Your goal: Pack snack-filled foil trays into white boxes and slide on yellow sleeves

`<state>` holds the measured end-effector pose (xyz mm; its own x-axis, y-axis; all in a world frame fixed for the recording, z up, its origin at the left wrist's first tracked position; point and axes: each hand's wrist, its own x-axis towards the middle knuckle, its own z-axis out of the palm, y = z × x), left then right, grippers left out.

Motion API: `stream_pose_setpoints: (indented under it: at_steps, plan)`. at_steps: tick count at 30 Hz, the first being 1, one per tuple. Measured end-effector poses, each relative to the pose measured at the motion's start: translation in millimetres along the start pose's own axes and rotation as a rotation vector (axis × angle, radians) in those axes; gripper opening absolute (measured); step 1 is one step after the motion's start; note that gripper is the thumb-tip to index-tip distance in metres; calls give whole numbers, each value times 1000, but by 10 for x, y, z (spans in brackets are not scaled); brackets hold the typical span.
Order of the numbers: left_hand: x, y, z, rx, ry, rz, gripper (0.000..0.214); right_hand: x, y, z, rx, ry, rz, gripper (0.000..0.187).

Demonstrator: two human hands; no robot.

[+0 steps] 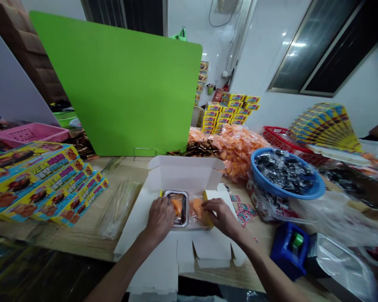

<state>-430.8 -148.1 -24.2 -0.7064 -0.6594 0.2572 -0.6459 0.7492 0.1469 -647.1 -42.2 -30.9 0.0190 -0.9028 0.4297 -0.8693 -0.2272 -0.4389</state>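
An unfolded white cardboard box [182, 174] lies on the table in front of me. In its left half sits a foil tray [187, 209] with dark wrapping and an orange piece [177, 207] inside. My left hand [160, 214] reaches over the tray's left side, fingers bent down together; whatever its fingertips hold is hidden. Right of the tray, in the box, lies a clear packet with an orange piece [195, 207]. At this packet's right edge is my right hand [219, 214], its thumb and fingers drawn together on the film.
Yellow printed boxes [50, 184] and thin wrapped sticks [121, 205] lie left. A green board [122, 92] stands behind. At right are orange packets [236, 147], a blue basin [318, 188] of black packets, a blue tape dispenser [286, 251] and foil trays [343, 264].
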Motion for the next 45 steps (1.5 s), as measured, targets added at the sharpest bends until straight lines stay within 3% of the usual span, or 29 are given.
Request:
stream_pose_setpoints:
  at_steps: [3,5,6,8,11,13,19,24,28,31,35,40,42,45]
  plan:
    - [78,-200,-140,-167,259,-150,13,116,70,-239,117,290,247,15]
    - [229,-382,-308,-259,467,-333,27,279,144,-432,103,418,382,27]
    - [334,-474,-398,-296,498,-394,38,379,179,-522,86,421,411,36]
    - [565,-631,-550,-382,377,-413,39,586,224,-667,94,274,398,40]
    - [802,-748,-626,-483,138,-344,17,787,196,-754,179,-17,353,37]
    - [795,-738,-566,-512,124,-336,19,794,124,-732,223,-67,363,35]
    - [299,-519,-247,-573,140,-282,14,476,-83,-567,212,-156,392,22]
    - [7,-534,-110,-638,139,-108,33,195,-114,-400,174,-156,396,19]
    - [-266,-721,46,-656,-26,186,55,-129,-146,-163,368,-107,331,40]
    - [-462,-828,203,-566,-115,279,72,-327,-168,-2,399,-94,302,59]
    - [-474,-843,251,-719,-116,219,68,-366,-137,34,460,-68,263,70]
    - [-79,-771,-110,-1106,-102,-82,45,-125,32,-176,540,-143,313,85]
    - [89,-732,-213,-1188,-87,-192,41,37,110,-225,542,-109,388,81]
    - [263,-670,-177,-1414,-122,-211,48,287,178,-206,717,-84,447,59]
